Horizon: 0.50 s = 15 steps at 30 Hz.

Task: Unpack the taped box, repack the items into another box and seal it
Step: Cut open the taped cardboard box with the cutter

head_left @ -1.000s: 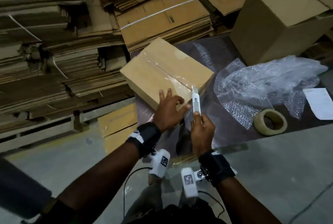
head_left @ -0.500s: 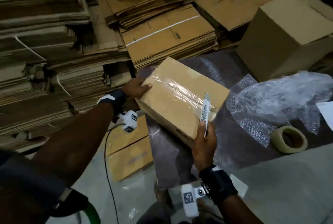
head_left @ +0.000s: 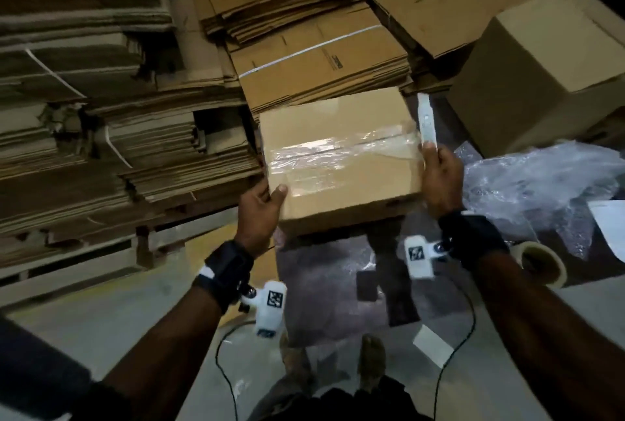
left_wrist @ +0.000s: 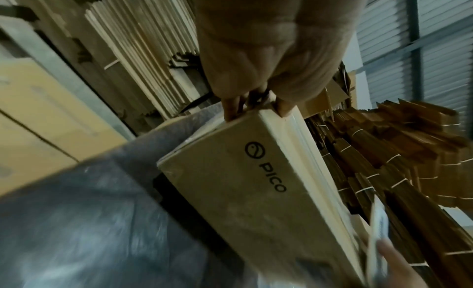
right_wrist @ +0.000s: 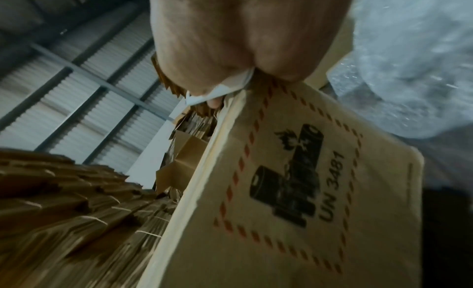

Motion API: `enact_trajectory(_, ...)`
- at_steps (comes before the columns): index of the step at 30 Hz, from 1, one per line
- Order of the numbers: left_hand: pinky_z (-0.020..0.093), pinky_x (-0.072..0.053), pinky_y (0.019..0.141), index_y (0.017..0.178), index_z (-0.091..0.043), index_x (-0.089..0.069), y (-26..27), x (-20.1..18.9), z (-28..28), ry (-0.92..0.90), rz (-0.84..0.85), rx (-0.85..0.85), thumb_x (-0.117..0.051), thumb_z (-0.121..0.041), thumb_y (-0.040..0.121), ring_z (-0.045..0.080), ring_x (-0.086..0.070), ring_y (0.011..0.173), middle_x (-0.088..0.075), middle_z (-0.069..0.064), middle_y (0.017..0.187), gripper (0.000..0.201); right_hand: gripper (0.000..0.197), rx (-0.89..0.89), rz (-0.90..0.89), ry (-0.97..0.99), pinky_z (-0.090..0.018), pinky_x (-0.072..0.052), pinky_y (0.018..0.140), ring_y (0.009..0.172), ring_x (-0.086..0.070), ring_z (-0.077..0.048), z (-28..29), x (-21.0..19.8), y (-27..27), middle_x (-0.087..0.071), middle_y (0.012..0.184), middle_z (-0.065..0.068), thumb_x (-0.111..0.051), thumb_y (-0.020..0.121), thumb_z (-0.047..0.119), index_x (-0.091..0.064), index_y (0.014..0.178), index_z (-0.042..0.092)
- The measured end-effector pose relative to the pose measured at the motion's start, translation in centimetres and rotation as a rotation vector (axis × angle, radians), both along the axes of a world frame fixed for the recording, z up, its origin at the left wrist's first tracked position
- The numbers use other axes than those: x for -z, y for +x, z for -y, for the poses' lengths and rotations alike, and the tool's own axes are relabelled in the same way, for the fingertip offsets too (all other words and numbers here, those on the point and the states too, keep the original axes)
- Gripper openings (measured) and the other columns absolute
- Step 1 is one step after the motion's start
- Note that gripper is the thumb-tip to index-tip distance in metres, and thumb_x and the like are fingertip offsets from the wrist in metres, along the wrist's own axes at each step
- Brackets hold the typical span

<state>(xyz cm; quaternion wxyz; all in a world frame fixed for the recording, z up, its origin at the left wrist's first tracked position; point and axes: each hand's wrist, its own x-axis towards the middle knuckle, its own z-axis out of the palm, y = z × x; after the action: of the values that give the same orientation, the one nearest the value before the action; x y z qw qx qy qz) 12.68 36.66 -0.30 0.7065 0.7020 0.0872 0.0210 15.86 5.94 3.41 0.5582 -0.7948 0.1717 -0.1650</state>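
While its clear tape still runs unbroken across the top seam, the taped box [head_left: 341, 163] sits on the near left corner of the dark tabletop [head_left: 338, 285], held from both sides. Nothing appears unpacked yet: the flaps are shut, so cutting the tape, emptying the box, refilling another and sealing it all seem still ahead.

The left hand [head_left: 258, 214] grips the box's near left corner, thumb on top and fingers curled around the side; the left wrist view shows those fingertips clamped over an edge above a printed logo. The right hand [head_left: 441, 177] is at the box's right edge, fingers curled around a white utility knife [head_left: 426, 119] that points up and away, just beside the tape's right end. Whether its blade is out cannot be made out. The right wrist view shows the box's side with a battery warning mark.

To the right lie crumpled bubble wrap [head_left: 541, 180], a tape roll [head_left: 541, 265] and a sheet of white paper [head_left: 608, 224]. A larger cardboard box [head_left: 541, 75] stands at the far right, and bundled flat cartons [head_left: 304, 58] are stacked behind and to the left.
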Motion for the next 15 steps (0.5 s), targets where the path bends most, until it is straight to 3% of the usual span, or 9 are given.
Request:
enact_trajectory(2, 0.041, -0.055, 0.095, 0.114, -0.018, -0.071, -2.8, 0.4, 1.7, 0.020, -0.001, -0.056, -0.066, -0.022, 0.095, 0.019, -0.069, 0.105, -0.074, -0.002, 0.110, 0.020, 0.031, -0.115, -0.035, -0.085, -0.019, -0.040, 0.056, 0.058, -0.048, 0.006, 1.4, -1.0, 3.7, -0.055, 0.073, 0.005, -0.048, 0.106, 0.037, -0.065, 0.095, 0.014)
enact_trajectory(4, 0.042, -0.058, 0.088, 0.100, -0.018, -0.074, -5.3, 0.7, 3.7, 0.089, -0.053, -0.123, -0.071, -0.031, 0.092, 0.013, -0.069, 0.093, -0.075, -0.006, 0.098, 0.016, 0.029, -0.212, -0.053, -0.149, -0.014, -0.037, 0.057, 0.059, -0.052, 0.009, 1.9, -1.5, 6.7, -0.057, 0.076, 0.003, -0.049, 0.107, 0.033, -0.069, 0.102, 0.013)
enact_trajectory(6, 0.028, -0.053, 0.070, 0.073, -0.012, -0.067, -7.4, 0.3, 6.2, 0.147, -0.090, -0.214, -0.073, -0.032, 0.091, 0.000, -0.059, 0.070, -0.069, -0.012, 0.070, 0.027, 0.030, -0.302, -0.054, -0.185, -0.009, -0.036, 0.056, 0.067, -0.053, 0.000, 2.0, -1.5, 9.3, -0.061, 0.086, -0.007, -0.051, 0.106, 0.027, -0.072, 0.110, 0.006)
enact_trajectory(7, 0.022, -0.045, 0.061, 0.062, -0.011, -0.057, -8.4, 0.1, 7.7, 0.225, -0.096, -0.244, -0.073, -0.032, 0.090, -0.006, -0.049, 0.059, -0.060, -0.010, 0.055, 0.039, 0.028, -0.354, -0.062, -0.182, -0.012, -0.038, 0.058, 0.072, -0.054, -0.010, 1.9, -1.3, 10.4, -0.061, 0.089, -0.010, -0.052, 0.106, 0.025, -0.072, 0.109, 0.006)
enact_trajectory(8, 0.014, -0.037, 0.056, 0.058, -0.013, -0.052, -9.3, -0.1, 9.1, 0.302, -0.103, -0.264, -0.073, -0.031, 0.091, -0.009, -0.043, 0.052, -0.059, -0.003, 0.053, 0.043, 0.027, -0.404, -0.072, -0.179, -0.014, -0.040, 0.060, 0.076, -0.054, -0.014, 1.9, -0.8, 11.4, -0.062, 0.090, -0.011, -0.053, 0.105, 0.024, -0.072, 0.109, 0.005)
enact_trajectory(10, 0.004, -0.033, 0.053, 0.066, -0.007, -0.064, -10.5, -0.3, 11.7, 0.402, -0.101, -0.293, -0.070, -0.024, 0.092, -0.003, -0.056, 0.056, -0.069, 0.008, 0.070, 0.032, 0.029, -0.487, -0.110, -0.169, -0.012, -0.043, 0.063, 0.074, -0.056, -0.011, 2.2, 0.5, 12.7, -0.064, 0.093, -0.009, -0.055, 0.104, 0.024, -0.071, 0.115, 0.002)
enact_trajectory(12, 0.002, -0.033, 0.055, 0.081, 0.002, -0.070, -10.6, -0.1, 12.7, 0.463, -0.130, -0.308, -0.068, -0.023, 0.094, 0.010, -0.064, 0.070, -0.072, 0.015, 0.076, 0.028, 0.030, -0.522, -0.138, -0.148, -0.026, -0.048, 0.072, 0.075, -0.059, -0.009, 3.0, 2.2, 13.3, -0.067, 0.092, -0.004, -0.056, 0.104, 0.031, -0.071, 0.117, 0.009)
enact_trajectory(14, 0.005, -0.035, 0.057, 0.081, -0.007, -0.074, -10.1, -0.2, 11.7, 0.524, -0.173, -0.321, -0.066, -0.034, 0.095, 0.005, -0.064, 0.070, -0.074, 0.007, 0.075, 0.032, 0.029, -0.520, -0.123, -0.138, -0.035, -0.048, 0.075, 0.080, -0.061, -0.013, 3.5, 2.7, 12.9, -0.066, 0.091, 0.000, -0.052, 0.103, 0.041, -0.069, 0.110, 0.019)
enact_trajectory(15, 0.013, -0.041, 0.059, 0.077, -0.009, -0.074, -10.0, -0.5, 10.5, 0.566, -0.186, -0.354, -0.064, -0.041, 0.094, 0.003, -0.062, 0.070, -0.073, 0.005, 0.071, 0.038, 0.031, -0.506, -0.090, -0.165, -0.035, -0.048, 0.078, 0.088, -0.062, -0.016, 3.7, 2.8, 12.3, -0.065, 0.098, -0.003, -0.049, 0.102, 0.044, -0.068, 0.109, 0.020)
